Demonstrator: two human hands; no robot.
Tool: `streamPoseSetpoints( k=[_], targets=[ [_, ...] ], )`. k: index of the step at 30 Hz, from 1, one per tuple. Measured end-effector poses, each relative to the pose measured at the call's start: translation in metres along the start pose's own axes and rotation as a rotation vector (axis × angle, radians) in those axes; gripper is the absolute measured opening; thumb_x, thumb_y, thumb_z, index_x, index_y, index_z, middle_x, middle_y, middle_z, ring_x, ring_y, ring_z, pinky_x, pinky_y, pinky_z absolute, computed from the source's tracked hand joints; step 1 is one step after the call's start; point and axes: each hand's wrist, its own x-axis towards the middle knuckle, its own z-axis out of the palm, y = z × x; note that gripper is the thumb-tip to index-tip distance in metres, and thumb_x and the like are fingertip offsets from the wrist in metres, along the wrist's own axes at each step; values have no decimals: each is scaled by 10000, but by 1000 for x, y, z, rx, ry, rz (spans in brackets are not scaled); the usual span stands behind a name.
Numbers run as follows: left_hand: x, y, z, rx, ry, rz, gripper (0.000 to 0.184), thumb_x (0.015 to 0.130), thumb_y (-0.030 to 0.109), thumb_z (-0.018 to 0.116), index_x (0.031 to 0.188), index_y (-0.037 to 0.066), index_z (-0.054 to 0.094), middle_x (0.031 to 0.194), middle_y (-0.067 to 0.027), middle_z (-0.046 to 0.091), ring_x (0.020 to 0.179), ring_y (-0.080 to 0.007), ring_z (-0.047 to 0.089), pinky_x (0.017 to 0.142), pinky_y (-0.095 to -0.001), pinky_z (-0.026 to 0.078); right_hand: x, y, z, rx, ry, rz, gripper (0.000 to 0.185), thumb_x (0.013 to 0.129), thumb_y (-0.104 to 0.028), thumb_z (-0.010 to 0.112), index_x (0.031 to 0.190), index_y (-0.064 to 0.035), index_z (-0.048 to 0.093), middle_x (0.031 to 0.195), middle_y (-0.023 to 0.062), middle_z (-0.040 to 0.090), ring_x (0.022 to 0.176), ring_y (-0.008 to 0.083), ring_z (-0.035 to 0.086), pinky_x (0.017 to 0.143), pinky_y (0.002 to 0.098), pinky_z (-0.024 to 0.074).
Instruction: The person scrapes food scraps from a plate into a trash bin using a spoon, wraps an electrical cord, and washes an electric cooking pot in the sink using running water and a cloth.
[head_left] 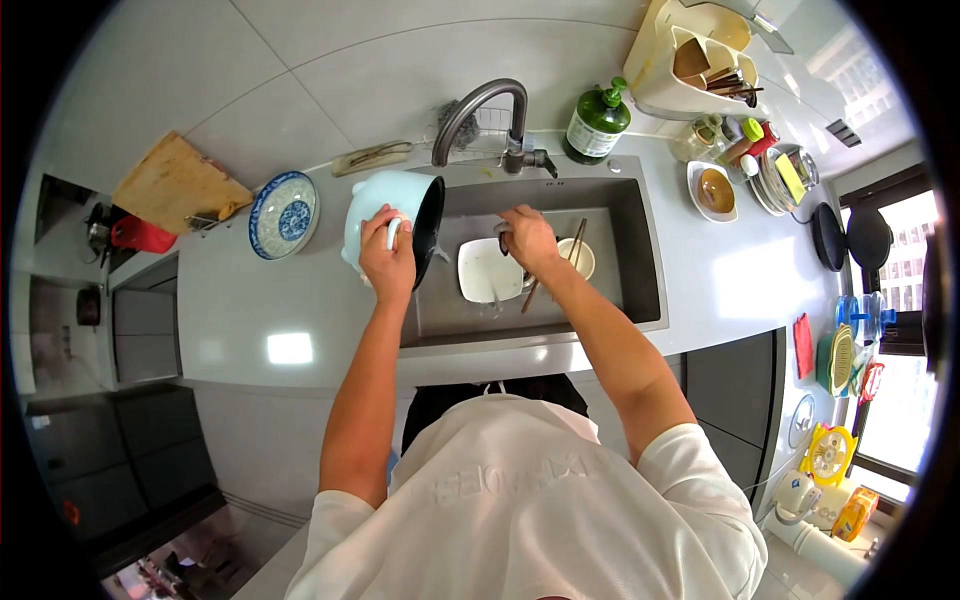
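My left hand [388,255] is closed around the white handle of a light blue pot [368,215]. The pot is tipped on its side over the sink's left edge, its dark inside facing the basin, with a little water at its rim. Over the middle of the sink [625,225], my right hand [530,240] is closed, with something small and dark showing at its fingers; I cannot make out what. Below it lies a white square bowl [488,272] with water running near it. A round cream bowl [580,260] with chopsticks [577,240] across it sits to the right, partly hidden.
A grey faucet [517,120] arches behind the sink, beside a green pump bottle [598,125]. A blue-and-white plate [285,215] and a cutting board [180,185] stand left. Bowls, stacked dishes [770,185], jars and a utensil holder [690,65] occupy the right counter.
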Motion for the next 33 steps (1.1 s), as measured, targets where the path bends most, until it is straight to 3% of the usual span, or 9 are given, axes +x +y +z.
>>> streamPoseSetpoints(
  k=[3, 9, 12, 24, 27, 30, 33],
  targets=[
    [-1, 4, 6, -50, 67, -113, 114, 910, 72, 689, 1000, 2, 686, 1099, -85, 691, 1071, -287, 673, 1047, -426, 457, 7, 15, -7, -29, 64, -29, 368, 788, -46, 648, 1153, -52, 691, 1241, 161, 642, 1103, 370, 624, 964, 439, 521],
    [-4, -37, 22, -816, 198, -814, 175, 945, 68, 686, 1097, -20, 673, 1100, -104, 684, 1018, -201, 668, 859, -327, 548, 35, 51, -27, -13, 75, 54, 485, 770, -68, 649, 1243, 32, 614, 1342, 221, 591, 1218, 401, 570, 1045, 431, 472],
    [-11, -45, 26, -1044, 249, -1053, 189, 938, 48, 696, 1098, -40, 649, 1094, -134, 677, 968, -219, 687, 822, -350, 578, 43, 57, -39, -72, 124, 94, 493, 781, -45, 621, 1271, 12, 603, 1357, 206, 591, 1194, 401, 588, 1037, 433, 484],
    [-17, -80, 47, -1227, 311, -1162, 225, 932, 14, 685, 1115, -72, 588, 1084, -155, 675, 952, -256, 705, 819, -378, 617, 50, 67, -57, 2, 152, 166, 466, 823, -75, 588, 1286, -39, 625, 1324, 197, 618, 1149, 399, 607, 998, 444, 491],
    [-23, -95, 53, -1276, 280, -1170, 203, 934, 14, 682, 1103, -63, 600, 1073, -156, 679, 951, -264, 706, 828, -383, 615, 59, 50, -59, 170, 253, 153, 383, 839, -111, 636, 1216, -62, 682, 1169, 182, 698, 1006, 360, 676, 897, 420, 529],
    [-22, -92, 55, -1264, 274, -1244, 181, 939, 21, 676, 1092, -58, 619, 1069, -156, 686, 942, -266, 708, 827, -389, 614, 76, 11, -69, 439, 232, 374, 295, 857, -162, 699, 1138, -79, 727, 985, 129, 741, 845, 258, 702, 793, 378, 542],
    [-24, -96, 57, -1303, 254, -1261, 176, 945, 33, 670, 1093, -56, 635, 1075, -157, 693, 938, -268, 710, 825, -397, 613, 100, -4, -59, 656, 306, 475, 251, 886, -182, 726, 1105, -58, 737, 905, 79, 745, 790, 156, 675, 737, 330, 533]
  ],
)
